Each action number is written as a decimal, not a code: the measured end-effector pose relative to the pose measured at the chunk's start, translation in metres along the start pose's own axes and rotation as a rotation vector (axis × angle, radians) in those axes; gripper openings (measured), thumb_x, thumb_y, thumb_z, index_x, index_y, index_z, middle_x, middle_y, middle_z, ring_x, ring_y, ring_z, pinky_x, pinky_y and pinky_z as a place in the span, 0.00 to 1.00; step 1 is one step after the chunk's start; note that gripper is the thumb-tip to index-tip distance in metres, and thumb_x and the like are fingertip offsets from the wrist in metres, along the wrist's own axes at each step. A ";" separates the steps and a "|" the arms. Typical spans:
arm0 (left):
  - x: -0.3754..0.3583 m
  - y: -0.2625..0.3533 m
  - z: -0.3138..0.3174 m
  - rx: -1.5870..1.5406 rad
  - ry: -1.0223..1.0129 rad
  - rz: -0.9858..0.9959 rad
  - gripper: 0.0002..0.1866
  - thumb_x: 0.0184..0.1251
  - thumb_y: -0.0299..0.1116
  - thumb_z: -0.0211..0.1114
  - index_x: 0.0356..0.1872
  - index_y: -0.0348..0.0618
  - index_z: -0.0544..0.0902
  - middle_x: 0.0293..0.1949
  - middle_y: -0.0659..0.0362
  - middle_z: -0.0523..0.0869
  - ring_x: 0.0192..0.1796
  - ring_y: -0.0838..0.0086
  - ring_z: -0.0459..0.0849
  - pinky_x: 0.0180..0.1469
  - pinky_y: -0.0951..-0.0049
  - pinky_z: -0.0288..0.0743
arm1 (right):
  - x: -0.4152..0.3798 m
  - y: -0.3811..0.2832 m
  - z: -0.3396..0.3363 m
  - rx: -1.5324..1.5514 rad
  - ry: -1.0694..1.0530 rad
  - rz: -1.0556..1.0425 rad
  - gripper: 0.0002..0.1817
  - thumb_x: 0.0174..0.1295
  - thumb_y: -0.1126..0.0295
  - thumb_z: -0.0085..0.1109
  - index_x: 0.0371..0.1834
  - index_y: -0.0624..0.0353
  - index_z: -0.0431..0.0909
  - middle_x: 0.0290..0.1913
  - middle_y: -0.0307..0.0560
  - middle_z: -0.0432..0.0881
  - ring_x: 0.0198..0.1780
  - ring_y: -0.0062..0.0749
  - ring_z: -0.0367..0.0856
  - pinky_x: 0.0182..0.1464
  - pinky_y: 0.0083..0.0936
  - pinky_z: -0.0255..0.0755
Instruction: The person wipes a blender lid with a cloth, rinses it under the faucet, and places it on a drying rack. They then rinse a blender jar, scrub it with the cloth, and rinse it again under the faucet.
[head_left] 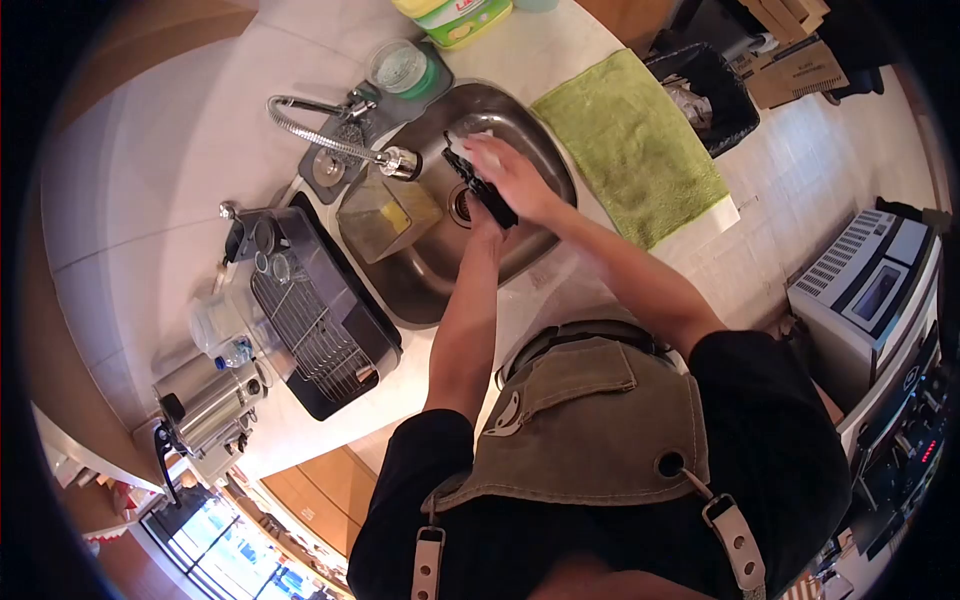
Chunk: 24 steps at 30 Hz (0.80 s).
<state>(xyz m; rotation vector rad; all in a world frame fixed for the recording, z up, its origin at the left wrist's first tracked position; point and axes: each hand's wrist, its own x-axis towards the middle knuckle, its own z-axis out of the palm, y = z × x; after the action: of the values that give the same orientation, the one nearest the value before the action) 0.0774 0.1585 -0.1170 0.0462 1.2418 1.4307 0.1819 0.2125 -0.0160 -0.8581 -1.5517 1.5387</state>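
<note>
Over the steel sink [415, 290], my left hand [486, 218] is closed around the lower end of a long, narrow black object [492, 203]. Its exact kind I cannot make out; the far end looks uneven, with shiny wet spots. My right hand [515, 180] lies against its upper part, fingers bent together around something pale that is mostly hidden. To the left of my hands, a clear square container [368, 222] stands tilted in the sink, with a yellow sponge [396, 216] showing in or through it. The drain [461, 206] is partly covered by my left hand.
A spring-hose faucet [400, 162] reaches over the sink's left side. Left of the sink stands a dish rack [315, 330] with glasses. A green towel [640, 150] covers the right counter. Behind are a green-lidded jar [402, 72] and a yellow-green tub [460, 22]. A bin [735, 95] stands right.
</note>
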 end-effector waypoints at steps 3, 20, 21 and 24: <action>-0.010 0.003 0.011 0.160 -0.048 0.014 0.17 0.78 0.45 0.51 0.61 0.52 0.74 0.49 0.63 0.82 0.48 0.73 0.84 0.43 0.68 0.82 | 0.034 0.012 -0.003 0.542 -0.112 0.350 0.27 0.74 0.53 0.50 0.65 0.63 0.74 0.64 0.49 0.77 0.65 0.32 0.74 0.69 0.27 0.63; 0.091 -0.045 -0.111 -0.580 -0.312 -0.195 0.26 0.70 0.59 0.50 0.52 0.50 0.80 0.48 0.55 0.83 0.52 0.57 0.81 0.60 0.55 0.77 | -0.031 0.134 0.054 0.350 0.233 0.577 0.21 0.71 0.64 0.50 0.59 0.69 0.78 0.58 0.52 0.81 0.57 0.35 0.79 0.63 0.32 0.68; 0.083 -0.041 -0.109 -0.529 -0.395 -0.130 0.25 0.71 0.57 0.50 0.53 0.51 0.79 0.49 0.56 0.83 0.53 0.59 0.81 0.60 0.56 0.77 | -0.043 0.085 0.044 0.347 0.186 0.543 0.21 0.71 0.64 0.51 0.59 0.68 0.78 0.58 0.52 0.81 0.58 0.34 0.78 0.63 0.31 0.68; 0.043 -0.015 -0.064 -0.460 -0.434 -0.023 0.20 0.76 0.53 0.49 0.55 0.52 0.78 0.52 0.58 0.82 0.55 0.63 0.81 0.62 0.60 0.75 | -0.030 0.021 0.029 0.089 0.089 0.281 0.22 0.71 0.62 0.52 0.61 0.66 0.77 0.58 0.55 0.82 0.60 0.38 0.79 0.64 0.31 0.68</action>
<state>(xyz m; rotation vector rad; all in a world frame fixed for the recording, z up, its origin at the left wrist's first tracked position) 0.0329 0.1465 -0.1801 0.0255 0.5448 1.5542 0.1693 0.1726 -0.0381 -1.1146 -1.3310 1.7280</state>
